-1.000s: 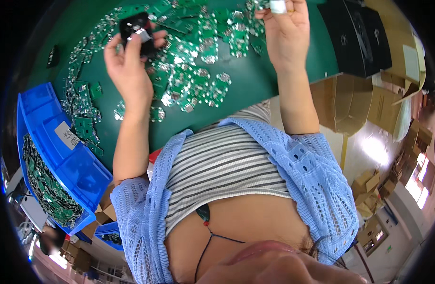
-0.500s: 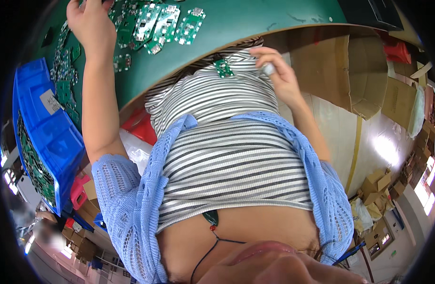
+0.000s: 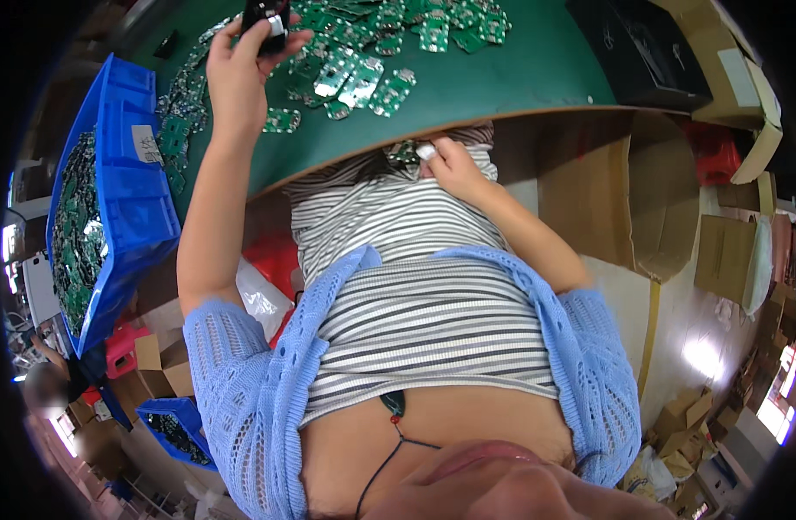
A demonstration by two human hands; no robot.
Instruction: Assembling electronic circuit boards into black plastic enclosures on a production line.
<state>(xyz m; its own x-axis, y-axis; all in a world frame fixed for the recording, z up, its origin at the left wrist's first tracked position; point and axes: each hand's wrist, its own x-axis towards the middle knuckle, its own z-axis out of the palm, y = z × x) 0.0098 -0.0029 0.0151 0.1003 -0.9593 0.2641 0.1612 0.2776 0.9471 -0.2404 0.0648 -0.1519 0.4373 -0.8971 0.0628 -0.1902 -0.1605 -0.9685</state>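
Note:
At the upper left, over the green table, my left hand (image 3: 242, 65) grips a glossy black object (image 3: 266, 24) with a pale patch on it; the top of the object is cut off by the frame. By the table's front edge, my right hand (image 3: 461, 170) is closed at a small green circuit board (image 3: 404, 153) above my lap. Something small and white (image 3: 427, 152) shows at the tip of its thumb. My fingers partly hide the board. Many loose green circuit boards (image 3: 361, 82) lie on the table beyond both hands.
A blue bin (image 3: 138, 173) full of circuit boards stands at the table's left edge, with a smaller blue bin (image 3: 199, 431) below it. A black box (image 3: 636, 56) sits at the right end of the green table (image 3: 519, 87). Cardboard boxes (image 3: 584, 186) stand right of my lap.
My right hand has moved left and closed at the circuit board on my lap. The black object in my left hand shows more fully. The whole view has shifted.

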